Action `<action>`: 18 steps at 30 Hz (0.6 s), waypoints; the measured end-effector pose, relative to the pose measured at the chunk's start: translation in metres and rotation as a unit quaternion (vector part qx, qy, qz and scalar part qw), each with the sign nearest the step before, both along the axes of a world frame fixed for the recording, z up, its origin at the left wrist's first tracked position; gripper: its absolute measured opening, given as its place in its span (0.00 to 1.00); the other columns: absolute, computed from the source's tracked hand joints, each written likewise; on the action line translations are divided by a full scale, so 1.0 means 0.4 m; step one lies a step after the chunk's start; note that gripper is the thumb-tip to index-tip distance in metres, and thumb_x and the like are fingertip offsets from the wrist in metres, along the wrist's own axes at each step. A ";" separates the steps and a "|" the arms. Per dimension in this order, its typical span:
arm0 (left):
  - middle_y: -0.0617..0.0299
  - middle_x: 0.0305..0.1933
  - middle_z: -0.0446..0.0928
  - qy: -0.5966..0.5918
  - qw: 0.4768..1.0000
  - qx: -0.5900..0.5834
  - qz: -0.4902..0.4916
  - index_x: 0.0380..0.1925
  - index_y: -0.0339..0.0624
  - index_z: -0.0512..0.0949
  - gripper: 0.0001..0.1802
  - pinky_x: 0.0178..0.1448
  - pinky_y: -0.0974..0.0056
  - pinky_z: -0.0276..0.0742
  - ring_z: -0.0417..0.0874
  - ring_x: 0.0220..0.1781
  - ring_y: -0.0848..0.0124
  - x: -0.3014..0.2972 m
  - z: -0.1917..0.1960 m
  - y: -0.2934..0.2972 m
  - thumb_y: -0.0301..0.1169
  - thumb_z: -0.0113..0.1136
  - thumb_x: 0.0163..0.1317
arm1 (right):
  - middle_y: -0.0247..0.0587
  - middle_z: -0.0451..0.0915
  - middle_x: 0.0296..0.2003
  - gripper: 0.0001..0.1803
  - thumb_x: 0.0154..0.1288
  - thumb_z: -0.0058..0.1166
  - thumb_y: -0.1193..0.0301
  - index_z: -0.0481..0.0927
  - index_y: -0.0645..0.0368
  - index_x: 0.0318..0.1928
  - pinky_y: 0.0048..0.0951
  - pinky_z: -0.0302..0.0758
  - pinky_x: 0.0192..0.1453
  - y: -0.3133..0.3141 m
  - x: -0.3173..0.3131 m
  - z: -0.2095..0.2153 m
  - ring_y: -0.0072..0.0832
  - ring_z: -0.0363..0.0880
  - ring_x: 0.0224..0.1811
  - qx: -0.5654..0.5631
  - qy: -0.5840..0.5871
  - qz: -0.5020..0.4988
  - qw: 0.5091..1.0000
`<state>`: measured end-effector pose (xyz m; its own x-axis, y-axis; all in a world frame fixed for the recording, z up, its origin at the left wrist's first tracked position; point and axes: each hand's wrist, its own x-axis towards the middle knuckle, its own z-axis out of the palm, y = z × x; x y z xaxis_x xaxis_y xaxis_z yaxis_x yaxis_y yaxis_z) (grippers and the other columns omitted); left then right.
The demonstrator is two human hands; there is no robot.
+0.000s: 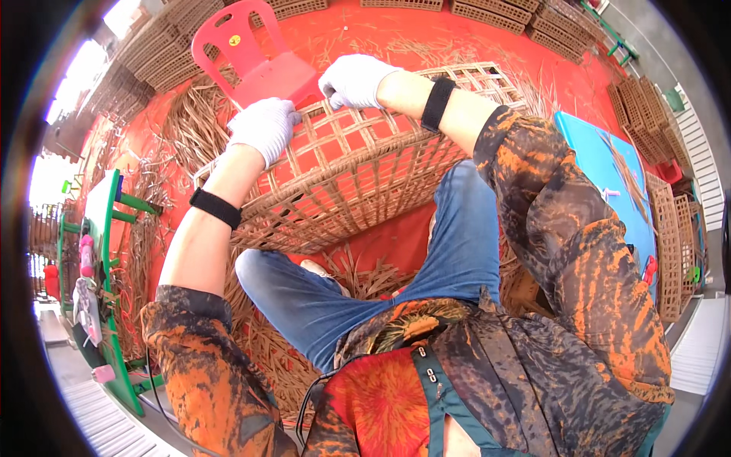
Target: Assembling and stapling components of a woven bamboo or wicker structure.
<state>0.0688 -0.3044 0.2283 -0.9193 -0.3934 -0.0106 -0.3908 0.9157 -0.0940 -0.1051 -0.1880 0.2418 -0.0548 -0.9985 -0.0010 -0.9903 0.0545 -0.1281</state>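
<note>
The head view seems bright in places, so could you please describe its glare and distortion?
In the head view, glare washes out patches along the left edge; in the head view, white slats bow along the right rim; in the head view, the woven basket looks reasonably sharp.

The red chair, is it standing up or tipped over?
Standing up. The chair has its seat facing up and its backrest rising on the far side.

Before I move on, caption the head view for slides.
Gloved left hand and right hand at the far edge of a woven basket, red chair beyond.
</note>
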 end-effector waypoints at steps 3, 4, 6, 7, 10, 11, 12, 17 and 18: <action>0.46 0.39 0.83 -0.002 1.000 0.009 0.005 0.40 0.42 0.85 0.14 0.49 0.49 0.79 0.84 0.44 0.49 0.001 0.002 0.004 0.38 0.54 0.68 | 0.42 0.87 0.36 0.12 0.58 0.63 0.64 0.88 0.53 0.41 0.41 0.80 0.49 -0.012 -0.010 -0.024 0.41 0.86 0.42 -0.012 0.018 0.004 1.000; 0.46 0.40 0.84 -0.003 1.000 0.017 0.009 0.42 0.42 0.85 0.14 0.50 0.51 0.80 0.85 0.44 0.50 0.005 0.007 0.003 0.36 0.55 0.68 | 0.42 0.87 0.36 0.12 0.59 0.63 0.63 0.88 0.52 0.41 0.41 0.80 0.49 -0.014 -0.007 -0.013 0.41 0.86 0.43 -0.002 -0.004 0.005 1.000; 0.46 0.44 0.84 0.066 0.993 0.098 -0.018 0.45 0.40 0.84 0.15 0.54 0.52 0.79 0.84 0.48 0.49 0.047 0.008 -0.026 0.36 0.55 0.68 | 0.42 0.87 0.35 0.12 0.59 0.63 0.63 0.88 0.52 0.42 0.40 0.80 0.49 0.001 -0.022 0.019 0.40 0.86 0.43 0.019 -0.037 0.007 0.999; 0.45 0.48 0.83 0.132 0.973 0.181 -0.051 0.48 0.39 0.83 0.16 0.58 0.53 0.78 0.83 0.53 0.48 0.073 0.000 -0.046 0.36 0.55 0.68 | 0.42 0.87 0.35 0.13 0.59 0.64 0.62 0.88 0.52 0.42 0.40 0.80 0.49 0.010 -0.023 0.032 0.40 0.86 0.43 0.044 -0.072 0.005 0.996; 0.46 0.51 0.83 0.147 0.978 0.137 -0.048 0.52 0.41 0.82 0.18 0.61 0.57 0.77 0.83 0.54 0.50 0.196 -0.022 -0.107 0.31 0.56 0.63 | 0.43 0.87 0.37 0.13 0.62 0.61 0.61 0.85 0.54 0.43 0.40 0.79 0.50 -0.015 0.001 0.029 0.39 0.85 0.43 0.020 -0.060 0.034 0.997; 0.46 0.52 0.82 0.158 0.979 0.121 -0.045 0.53 0.42 0.82 0.19 0.61 0.57 0.77 0.83 0.55 0.51 0.214 -0.022 -0.110 0.31 0.57 0.63 | 0.43 0.87 0.38 0.14 0.63 0.59 0.60 0.85 0.54 0.44 0.41 0.79 0.50 -0.009 0.015 0.028 0.39 0.85 0.44 -0.059 -0.045 0.080 0.994; 0.46 0.52 0.82 0.156 0.979 0.120 -0.046 0.53 0.42 0.82 0.19 0.61 0.57 0.77 0.83 0.55 0.51 0.215 -0.022 -0.116 0.31 0.57 0.63 | 0.44 0.86 0.41 0.15 0.66 0.57 0.59 0.84 0.54 0.45 0.42 0.79 0.51 -0.017 0.046 0.019 0.41 0.85 0.46 -0.053 -0.027 0.065 0.996; 0.47 0.44 0.83 0.032 0.998 0.027 0.036 0.46 0.43 0.84 0.16 0.55 0.51 0.78 0.84 0.48 0.49 0.175 0.042 -0.053 0.39 0.61 0.62 | 0.46 0.86 0.36 0.12 0.64 0.55 0.62 0.86 0.52 0.41 0.43 0.80 0.49 -0.088 0.171 0.003 0.44 0.85 0.42 -0.063 0.002 0.074 0.995; 0.51 0.43 0.83 0.037 0.998 -0.002 0.049 0.40 0.45 0.85 0.14 0.55 0.52 0.79 0.85 0.48 0.53 0.166 0.043 -0.032 0.40 0.60 0.63 | 0.47 0.86 0.34 0.12 0.64 0.55 0.63 0.87 0.54 0.39 0.43 0.80 0.47 -0.096 0.180 -0.004 0.44 0.86 0.40 -0.043 0.023 0.069 0.996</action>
